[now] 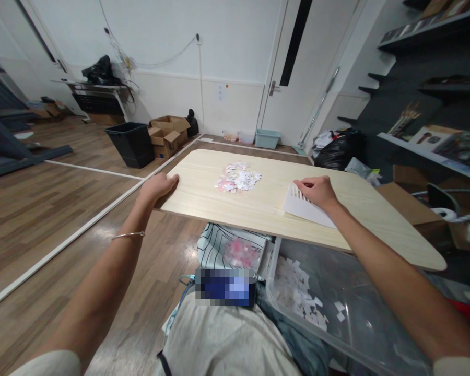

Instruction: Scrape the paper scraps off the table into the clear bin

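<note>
Pinching the white sheet (304,208) beneath it, right hand (317,191) is closed, left hand (159,188) clasping tabletop (376,224).

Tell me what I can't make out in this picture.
All in the head view:
Phone: screen content, blurred by pixelation.
Sheet: one part, hidden by the right hand.
Tub: far side, hidden by the table; near end, cut off by the bottom edge.
Wall notice: any wording, too small.

L arm (113,271) & R arm (391,271) reach fwd, L hand (160,187) curled, R hand (318,190) pinched.
</note>
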Motion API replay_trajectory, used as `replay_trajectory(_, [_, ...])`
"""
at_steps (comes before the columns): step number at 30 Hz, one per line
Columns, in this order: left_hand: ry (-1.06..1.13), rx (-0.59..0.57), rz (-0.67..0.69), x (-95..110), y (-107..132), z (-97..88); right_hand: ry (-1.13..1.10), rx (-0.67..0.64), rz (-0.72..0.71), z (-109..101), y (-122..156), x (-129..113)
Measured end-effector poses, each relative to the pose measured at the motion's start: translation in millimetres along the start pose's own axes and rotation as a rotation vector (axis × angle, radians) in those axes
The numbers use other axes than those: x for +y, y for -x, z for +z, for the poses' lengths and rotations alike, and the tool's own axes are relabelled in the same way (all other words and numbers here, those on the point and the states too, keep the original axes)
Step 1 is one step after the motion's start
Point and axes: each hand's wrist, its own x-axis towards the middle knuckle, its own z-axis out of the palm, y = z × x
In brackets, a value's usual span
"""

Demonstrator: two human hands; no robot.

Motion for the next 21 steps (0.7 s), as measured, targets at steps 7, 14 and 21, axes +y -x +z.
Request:
replay_trajectory(7, [-0.026,0.001,0.013,-0.2,0.9,0.6,-0.001,-0.017,-0.002,1.9,0.3,6.6])
replay_trajectory(14, [0.015,0.016,-0.010,-0.2,0.8,0.4,-0.005,-0.008,-0.008,-1.5,1.1,1.7])
replay_trajectory(21, [-0.049,0.040,-0.001,4.9,9.2,0.1,-0.016,-0.027,-0.016,-1.3,1.0,0.4])
